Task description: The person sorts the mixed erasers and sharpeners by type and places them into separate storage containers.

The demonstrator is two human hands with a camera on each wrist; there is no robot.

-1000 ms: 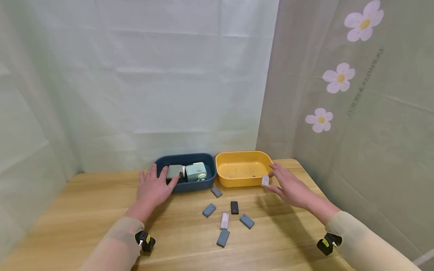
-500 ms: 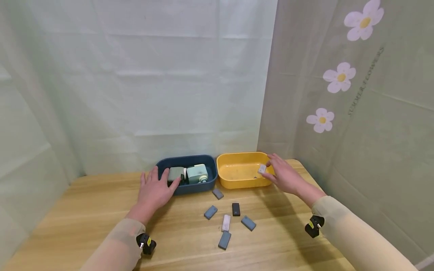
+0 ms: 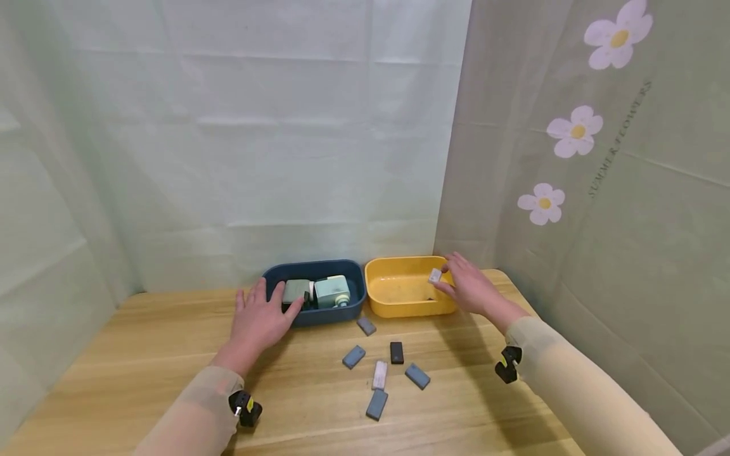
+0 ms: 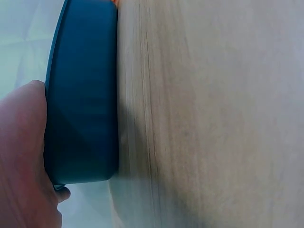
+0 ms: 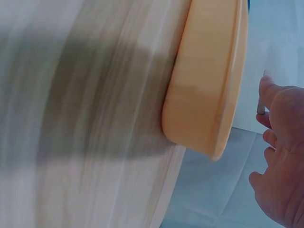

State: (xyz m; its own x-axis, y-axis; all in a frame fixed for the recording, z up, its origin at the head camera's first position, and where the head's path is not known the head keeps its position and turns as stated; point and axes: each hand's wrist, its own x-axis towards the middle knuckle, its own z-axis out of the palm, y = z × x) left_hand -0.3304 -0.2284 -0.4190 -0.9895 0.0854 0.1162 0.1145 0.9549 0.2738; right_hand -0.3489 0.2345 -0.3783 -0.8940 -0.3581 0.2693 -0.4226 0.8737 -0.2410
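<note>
At the left corner of the navy bin [image 3: 319, 318], my left hand [image 3: 259, 326] rests on the rim, its fingers spread and the thumb over the near side. The left wrist view shows that hand [image 4: 21, 156] against the wall of the navy bin [image 4: 83, 95]. Between thumb and fingers, my right hand [image 3: 470, 285] pinches a small white rectangular block [image 3: 435, 276] above the right part of the yellow bin [image 3: 407, 310]. Seen from the right wrist, the hand [image 5: 285, 142] is above the rim level of the yellow bin [image 5: 204, 80], with the block's thin edge [image 5: 261, 105] showing.
A grey-green container [image 3: 296, 290] and a pale-green bottle [image 3: 332, 291] lie in the navy bin. Several small blocks lie on the wooden table [image 3: 142, 380], among them a black one [image 3: 397, 353], a white one [image 3: 379, 375] and a blue-grey one [image 3: 377, 405]. Fabric curtains [image 3: 285, 158] stand behind.
My right hand has carried the white block up and leftward, from the yellow bin's near right corner to over its inside. The left hand has stayed at the navy bin.
</note>
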